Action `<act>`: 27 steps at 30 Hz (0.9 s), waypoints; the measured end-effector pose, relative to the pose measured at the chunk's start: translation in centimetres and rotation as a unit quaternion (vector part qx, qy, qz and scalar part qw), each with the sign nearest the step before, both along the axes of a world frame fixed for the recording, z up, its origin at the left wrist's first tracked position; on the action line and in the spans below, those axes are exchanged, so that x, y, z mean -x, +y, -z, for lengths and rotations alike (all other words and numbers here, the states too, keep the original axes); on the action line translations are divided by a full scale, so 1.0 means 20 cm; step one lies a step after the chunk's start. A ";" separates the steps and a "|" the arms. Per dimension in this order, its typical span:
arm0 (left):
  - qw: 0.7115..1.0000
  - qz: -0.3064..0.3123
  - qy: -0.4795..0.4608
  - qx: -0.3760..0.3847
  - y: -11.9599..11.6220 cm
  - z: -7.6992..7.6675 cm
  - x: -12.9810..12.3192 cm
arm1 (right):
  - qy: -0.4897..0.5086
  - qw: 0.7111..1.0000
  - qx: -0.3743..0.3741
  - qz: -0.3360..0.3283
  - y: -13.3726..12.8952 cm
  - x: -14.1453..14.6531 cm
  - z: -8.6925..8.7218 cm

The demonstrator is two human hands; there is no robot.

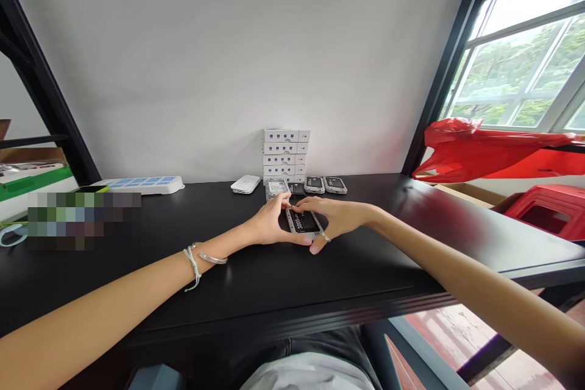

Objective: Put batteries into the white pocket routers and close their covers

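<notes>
Left hand (273,222): grasped the left side of a small rectangular, pale-framed device (305,223) with a black face printed "3000", my thumb stretched along its near edge.
Right hand (342,217): grasped the same piece from the right, fingers curled over its far side, thumb by the near corner.
Pale-framed device: sat between my two hands, over the middle of the smooth black tabletop (219,304); I could not tell whether its underside touched.
Grip: the step looked like working at the frame's edges, so even pressure from both sides, thumbs low and the black face unpressed, seemed the sound way.
Power strip: the long white plastic power strip (141,185) with blue sockets lay far left, well apart from me.
Flat pieces: a low pile of thin white rounded pieces (245,184) lay near the wall.
Boxes: the stack of slim white printed boxes (280,149) stood upright beyond my hands.
Back row: two similar pale-rimmed black units (336,185) lay side by side, right of the boxes.
</notes>
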State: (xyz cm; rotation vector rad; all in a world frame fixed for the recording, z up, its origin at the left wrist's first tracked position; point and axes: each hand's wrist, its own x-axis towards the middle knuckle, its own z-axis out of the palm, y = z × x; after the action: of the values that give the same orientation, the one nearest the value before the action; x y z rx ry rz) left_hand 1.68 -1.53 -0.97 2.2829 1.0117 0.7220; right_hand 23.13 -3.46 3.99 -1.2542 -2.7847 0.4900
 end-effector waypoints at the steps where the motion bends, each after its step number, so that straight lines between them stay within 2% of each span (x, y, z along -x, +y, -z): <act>1: 1.000 0.003 0.004 -0.003 0.00 0.00 0.00 | 0.003 1.000 -0.013 0.000 0.00 0.00 -0.01; 5: 1.000 0.006 0.019 -0.006 -0.02 -0.01 0.00 | 0.014 0.999 -0.027 0.026 0.04 -0.09 -0.05; 10: 1.000 0.014 0.028 0.004 -0.03 -0.02 0.00 | 0.019 0.991 -0.013 0.133 0.15 -0.36 -0.07; 14: 1.000 0.017 0.020 0.004 -0.02 -0.01 0.01 | -0.002 0.983 0.015 0.184 0.20 -0.47 -0.06; 20: 0.999 -0.013 -0.037 -0.028 -0.03 -0.03 0.00 | -0.040 0.984 0.030 0.170 0.22 -0.47 -0.05; 23: 0.992 -0.069 -0.082 -0.071 -0.01 -0.04 0.00 | -0.031 0.987 -0.017 0.154 0.20 -0.43 -0.06; 27: 0.987 -0.113 -0.064 -0.096 0.05 -0.04 0.02 | 0.050 0.989 -0.093 0.102 0.23 -0.24 -0.05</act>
State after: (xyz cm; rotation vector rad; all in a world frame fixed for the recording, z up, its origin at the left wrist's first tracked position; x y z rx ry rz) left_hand 1.27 -0.55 -0.15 2.2676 1.1962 1.0881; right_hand 27.99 1.16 5.08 -1.4079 -2.5154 0.2641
